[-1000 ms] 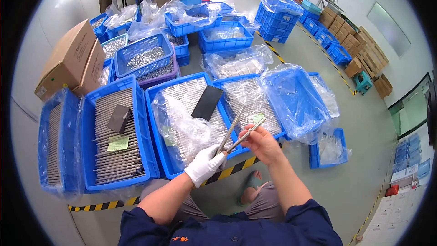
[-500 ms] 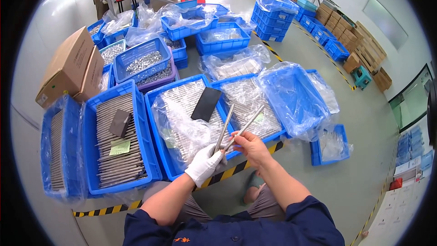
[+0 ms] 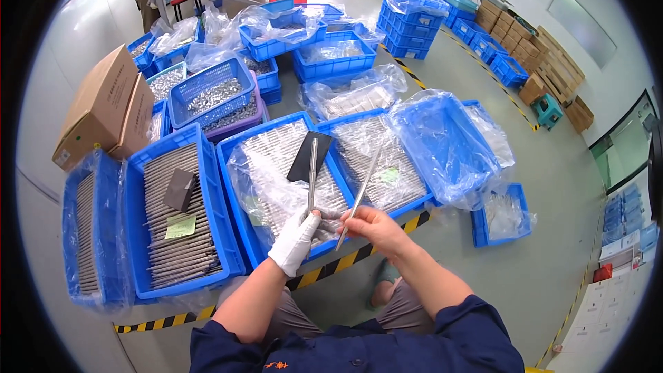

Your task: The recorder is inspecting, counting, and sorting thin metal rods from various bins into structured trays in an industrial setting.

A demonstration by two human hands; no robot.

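Left hand (image 3: 293,242), gloved in white, closes around a metal rod (image 3: 313,176) aimed at twelve o'clock. Bare fingers of the right hand (image 3: 376,226) pinch a second rod (image 3: 362,190), slanted toward one o'clock; the light hold probably leaves it easy to tilt, and the spread keeps both rods from touching. Just beyond them lies a rod-filled blue tray (image 3: 240,217), where clear film (image 3: 276,197) at ten o'clock and a black slab (image 3: 300,160) at eleven cover some rods, the slab perhaps as a weight. Another rod tray (image 3: 412,206) sits at one, a film-draped crate (image 3: 442,128) at two, cardboard boxes (image 3: 97,114) at ten.
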